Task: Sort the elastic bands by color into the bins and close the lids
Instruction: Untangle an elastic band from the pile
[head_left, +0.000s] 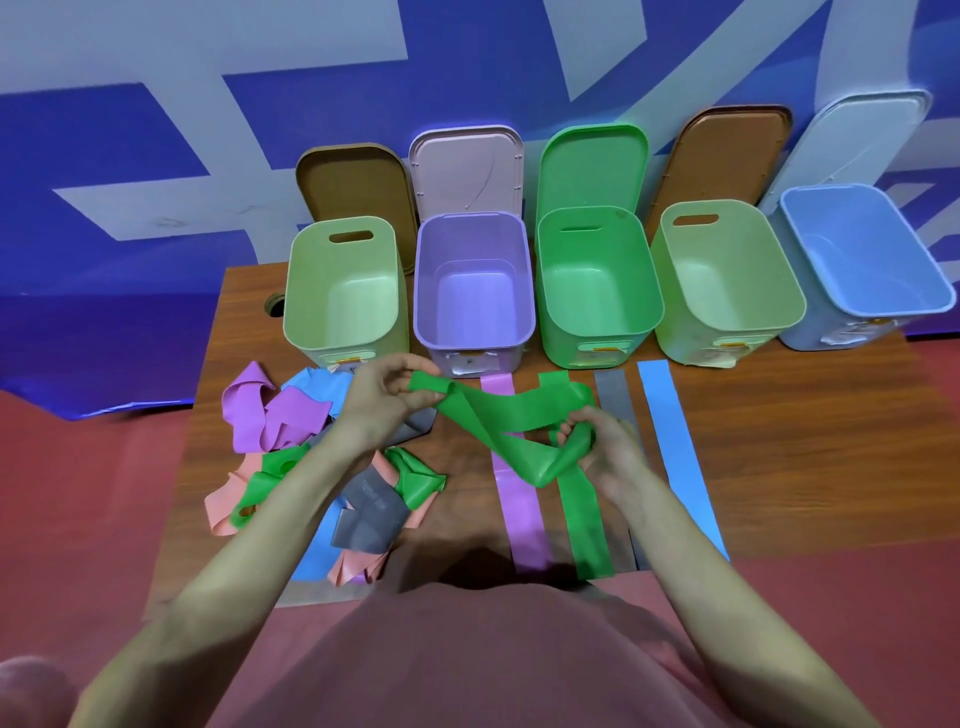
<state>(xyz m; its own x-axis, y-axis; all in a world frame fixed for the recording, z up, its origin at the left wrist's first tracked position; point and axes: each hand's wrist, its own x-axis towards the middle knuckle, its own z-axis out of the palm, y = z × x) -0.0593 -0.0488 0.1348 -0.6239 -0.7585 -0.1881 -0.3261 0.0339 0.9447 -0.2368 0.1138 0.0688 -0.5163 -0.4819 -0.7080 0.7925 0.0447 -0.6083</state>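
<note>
Both hands hold one twisted green elastic band (498, 415) above the table. My left hand (387, 397) pinches its upper end; my right hand (597, 447) grips its folded lower part. Five open bins stand in a row behind: pale green bin (343, 306), purple bin (472, 296), green bin (597, 280), second pale green bin (727, 280), blue bin (862, 254). Flat on the table lie a purple band (522, 519), a green band (587, 525), a grey band (615, 395) and a blue band (675, 447). A tangled pile of bands (291, 441) sits at the left.
The lids lean upright against the blue and white wall behind the bins: brown lid (358, 187), pink lid (465, 166), green lid (592, 161), second brown lid (727, 150), pale blue lid (862, 135). The wooden table (805, 441) has a cable hole (275, 304) at its far left.
</note>
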